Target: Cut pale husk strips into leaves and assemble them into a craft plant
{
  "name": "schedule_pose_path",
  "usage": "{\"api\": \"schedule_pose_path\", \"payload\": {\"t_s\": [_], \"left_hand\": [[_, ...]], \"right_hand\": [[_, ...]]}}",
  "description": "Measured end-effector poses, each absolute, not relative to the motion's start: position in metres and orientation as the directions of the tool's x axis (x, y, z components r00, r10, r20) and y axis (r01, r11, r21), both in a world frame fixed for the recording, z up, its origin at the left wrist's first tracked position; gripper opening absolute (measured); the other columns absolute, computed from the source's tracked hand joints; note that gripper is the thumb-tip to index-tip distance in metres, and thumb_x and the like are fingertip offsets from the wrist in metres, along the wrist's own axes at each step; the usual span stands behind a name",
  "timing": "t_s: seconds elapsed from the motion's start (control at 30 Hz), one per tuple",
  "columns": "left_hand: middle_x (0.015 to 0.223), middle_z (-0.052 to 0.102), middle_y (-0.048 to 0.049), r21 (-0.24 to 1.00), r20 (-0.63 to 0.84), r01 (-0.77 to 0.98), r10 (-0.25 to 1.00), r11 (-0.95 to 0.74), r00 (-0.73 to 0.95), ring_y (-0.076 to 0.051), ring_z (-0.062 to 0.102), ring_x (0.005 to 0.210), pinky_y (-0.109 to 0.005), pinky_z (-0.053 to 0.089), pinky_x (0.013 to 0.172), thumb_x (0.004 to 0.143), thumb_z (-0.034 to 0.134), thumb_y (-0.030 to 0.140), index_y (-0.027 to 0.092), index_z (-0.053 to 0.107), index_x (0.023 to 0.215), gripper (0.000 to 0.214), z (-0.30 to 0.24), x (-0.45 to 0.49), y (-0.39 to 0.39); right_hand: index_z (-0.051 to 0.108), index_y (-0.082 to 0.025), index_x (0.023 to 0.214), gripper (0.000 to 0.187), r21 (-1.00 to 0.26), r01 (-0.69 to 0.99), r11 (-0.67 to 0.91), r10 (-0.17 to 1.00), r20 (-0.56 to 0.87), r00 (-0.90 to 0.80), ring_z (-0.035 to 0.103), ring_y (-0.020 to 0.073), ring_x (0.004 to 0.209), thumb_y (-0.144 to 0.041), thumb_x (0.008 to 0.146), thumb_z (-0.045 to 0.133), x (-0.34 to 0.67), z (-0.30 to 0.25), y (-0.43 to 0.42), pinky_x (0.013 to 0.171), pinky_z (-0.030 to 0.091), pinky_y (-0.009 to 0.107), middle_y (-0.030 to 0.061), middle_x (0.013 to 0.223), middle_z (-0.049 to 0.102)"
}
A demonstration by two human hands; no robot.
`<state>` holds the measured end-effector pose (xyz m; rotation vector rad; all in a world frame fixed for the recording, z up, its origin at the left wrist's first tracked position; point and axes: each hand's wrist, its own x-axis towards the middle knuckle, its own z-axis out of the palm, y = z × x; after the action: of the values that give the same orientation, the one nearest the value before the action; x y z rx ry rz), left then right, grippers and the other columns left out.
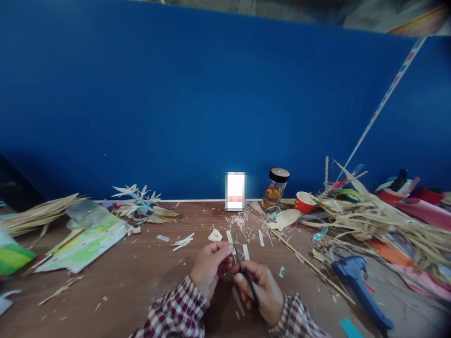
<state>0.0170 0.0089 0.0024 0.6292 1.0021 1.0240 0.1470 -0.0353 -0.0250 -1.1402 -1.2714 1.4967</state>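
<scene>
My left hand (208, 264) is closed in a pinch, thumb and fingers on a narrow pale strip (229, 236) that sticks up past the fingertips. Black scissors (245, 273) are in my right hand (262, 287), its fingers wrapped round the handles. The blades point up and away from me, right beside the strip and my left fingertips. Just beyond the hands, another white strip (245, 252) lies on the brown table (141, 291). A small cream-coloured piece (214, 234) rests to the left, and fine pale clippings (240, 222) are scattered farther back.
A blue glue gun (359, 286) lies at right, near a heap of dried husk strips (362, 216). At the back stand a black-lidded jar (276, 188), a red paper cup (304, 203) and a blurred-out white rectangle (236, 188). Husk flowers (141, 199) and a painted sheet (88, 246) lie left.
</scene>
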Motion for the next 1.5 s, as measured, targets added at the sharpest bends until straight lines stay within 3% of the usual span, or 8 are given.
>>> {"api": "schedule_pose_path", "payload": {"t_s": [1.1,1.33,1.5], "left_hand": [[0.048,0.055,0.0036,0.812,-0.395,-0.397,0.903,0.429,0.168,-0.005,0.049,0.042,-0.015,0.040,0.044,0.055,0.072,0.025,0.013,0.060,0.066,0.021,0.0022,0.0171,0.0098],[0.060,0.061,0.0002,0.815,-0.369,-0.401,0.908,0.418,0.197,-0.008,0.055,0.051,-0.017,0.044,0.048,0.058,0.070,0.023,0.014,0.056,0.068,0.019,0.0067,0.0158,0.0079],[0.058,0.059,0.0010,0.814,-0.376,-0.377,0.896,0.441,0.237,-0.006,0.050,0.046,-0.016,0.043,0.045,0.059,0.069,0.018,0.014,0.054,0.069,0.018,0.0061,0.0114,0.0115]], "right_hand": [[0.055,-0.015,0.079,0.043,-0.990,0.060,-0.127,0.972,-0.136,-0.192,0.034,0.0035,0.029,-0.057,0.069,0.053,0.1477,-0.0223,-0.0347,0.030,0.027,0.013,-0.0076,0.040,0.044],[0.054,-0.015,0.086,0.044,-0.993,-0.081,-0.091,0.984,-0.077,-0.160,0.043,0.0062,0.035,-0.054,0.067,0.058,0.1505,-0.0200,-0.0321,0.036,0.034,0.016,-0.0048,0.047,0.050],[0.054,-0.016,0.094,0.044,-0.985,-0.174,0.007,1.000,0.008,-0.001,0.051,0.0096,0.048,-0.044,0.063,0.067,0.1524,-0.0170,-0.0277,0.046,0.042,0.021,-0.0012,0.059,0.057]]}}
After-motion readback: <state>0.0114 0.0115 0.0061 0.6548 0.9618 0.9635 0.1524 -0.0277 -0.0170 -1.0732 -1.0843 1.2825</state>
